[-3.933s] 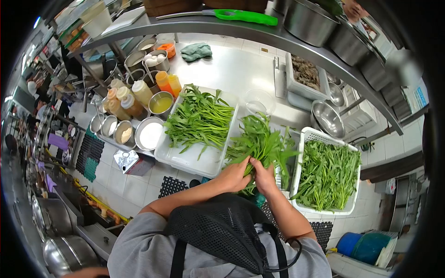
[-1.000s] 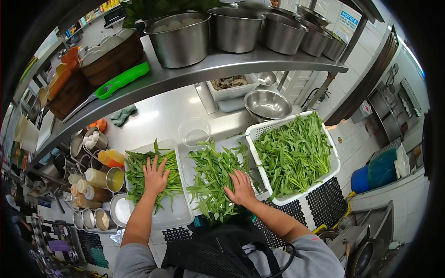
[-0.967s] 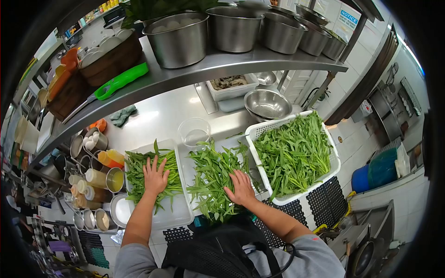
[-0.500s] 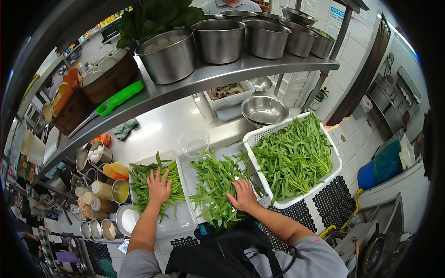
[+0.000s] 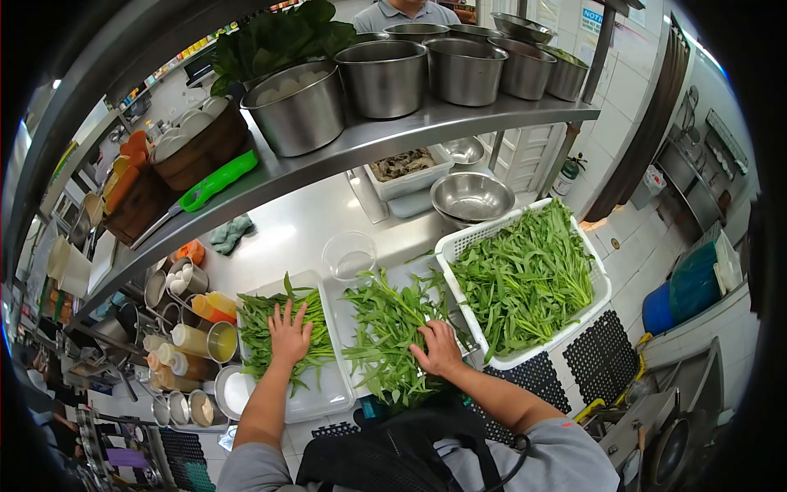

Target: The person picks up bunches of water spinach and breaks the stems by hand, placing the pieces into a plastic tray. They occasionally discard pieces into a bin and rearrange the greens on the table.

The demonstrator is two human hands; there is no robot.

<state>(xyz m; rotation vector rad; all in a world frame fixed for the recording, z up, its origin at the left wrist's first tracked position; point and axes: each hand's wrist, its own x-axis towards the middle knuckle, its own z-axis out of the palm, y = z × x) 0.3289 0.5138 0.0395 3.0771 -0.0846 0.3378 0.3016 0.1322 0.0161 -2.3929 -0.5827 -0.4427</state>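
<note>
Left hand [image 5: 289, 336] spread flat on leafy greens [image 5: 319, 330] in the plastic tray [image 5: 324, 400]; right hand [image 5: 439, 350] curled at the middle pile [image 5: 384, 316], pinch unconfirmed. Hard pressing could bruise the greens; a careless sweep could spill the pile off the worktop [image 5: 299, 221].

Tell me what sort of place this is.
Most likely a commercial kitchen: large steel pots line a metal shelf, squeeze bottles cluster below it at the left, and leafy greens lie in bulk in the white basket.
</note>
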